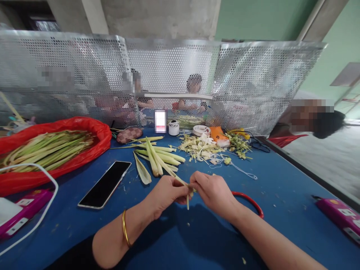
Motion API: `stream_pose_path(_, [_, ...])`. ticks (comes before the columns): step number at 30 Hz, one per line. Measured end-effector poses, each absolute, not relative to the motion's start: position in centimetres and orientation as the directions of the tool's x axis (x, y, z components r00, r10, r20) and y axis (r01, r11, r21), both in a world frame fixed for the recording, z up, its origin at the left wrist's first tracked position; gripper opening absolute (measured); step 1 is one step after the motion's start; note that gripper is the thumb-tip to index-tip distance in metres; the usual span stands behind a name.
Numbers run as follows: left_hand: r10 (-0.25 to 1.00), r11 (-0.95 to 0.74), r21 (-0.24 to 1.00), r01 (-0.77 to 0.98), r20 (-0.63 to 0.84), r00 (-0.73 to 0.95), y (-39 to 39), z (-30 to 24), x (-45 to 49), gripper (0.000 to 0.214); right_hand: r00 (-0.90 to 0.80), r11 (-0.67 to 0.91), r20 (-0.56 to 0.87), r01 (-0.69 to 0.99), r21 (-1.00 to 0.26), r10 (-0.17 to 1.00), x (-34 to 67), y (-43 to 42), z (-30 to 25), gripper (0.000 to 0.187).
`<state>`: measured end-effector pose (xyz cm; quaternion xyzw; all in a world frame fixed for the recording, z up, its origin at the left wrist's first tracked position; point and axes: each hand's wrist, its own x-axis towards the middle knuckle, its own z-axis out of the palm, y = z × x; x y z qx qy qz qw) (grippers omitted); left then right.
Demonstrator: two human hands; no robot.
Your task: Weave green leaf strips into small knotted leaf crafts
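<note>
Above the blue table (168,240), my left hand (168,191) is closed around a long, pale green plant strip (174,174), with thumb and fingers pinched near its end. My right hand (215,193) meets it there, its fingers pinched at the same end. A short bit of the strip hangs down between the hands. Just beyond them lies a loose pile of pale green leaf-like stalks (168,155), some with broad, cupped ends. A curved red handle or cord (251,202) shows beside my right wrist; whether my right hand touches it is hidden.
On the left are a red bag (92,150) of long stalks, a phone (105,183) and a purple power strip (26,210). Trimmed scraps (197,148), a tape roll (201,130) and string lie at the back. Another purple strip (340,215) is right. People sit behind a perforated metal screen (171,56).
</note>
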<state>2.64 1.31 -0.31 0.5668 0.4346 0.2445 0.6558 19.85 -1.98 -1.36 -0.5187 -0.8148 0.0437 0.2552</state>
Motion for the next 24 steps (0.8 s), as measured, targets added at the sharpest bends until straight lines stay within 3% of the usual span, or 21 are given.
stream_pose_path(5, [0.821,0.117,0.971,0.207,-0.212,0.531,1.2,-0.2,2.7,0.011,-0.241,0.350,0.257,0.706,-0.615,0.936,19.8,-2.0,-0.6,0.014])
stream_pose_path(9, [0.757,0.152,0.982,0.114,-0.189,0.625,0.9,-0.1,2.7,0.013,-0.215,0.260,0.179,0.450,-0.855,0.960,20.0,-1.4,-0.4,0.017])
stream_pose_path(13, [0.746,0.200,0.978,-0.056,-0.114,0.656,0.5,-0.3,2.8,0.020,-0.162,0.083,0.054,0.180,-0.980,0.985,19.8,-0.9,-0.9,0.026])
stream_pose_path(17, [0.837,0.202,0.965,-0.169,-0.081,0.541,0.4,-0.3,3.1,0.024,-0.065,0.070,0.060,0.169,-0.983,0.996,19.1,-0.8,-2.0,0.031])
stream_pose_path(20, [0.905,0.199,0.959,-0.201,-0.101,0.414,0.5,-0.3,3.3,0.027,0.007,0.182,0.194,0.312,-0.933,0.981,18.7,-1.1,-2.6,0.028])
stream_pose_path(24, [0.951,0.186,0.959,-0.215,-0.121,0.286,0.9,-0.3,3.2,0.029,-0.068,0.325,0.349,0.564,-0.759,0.935,18.5,-1.9,-2.3,0.022])
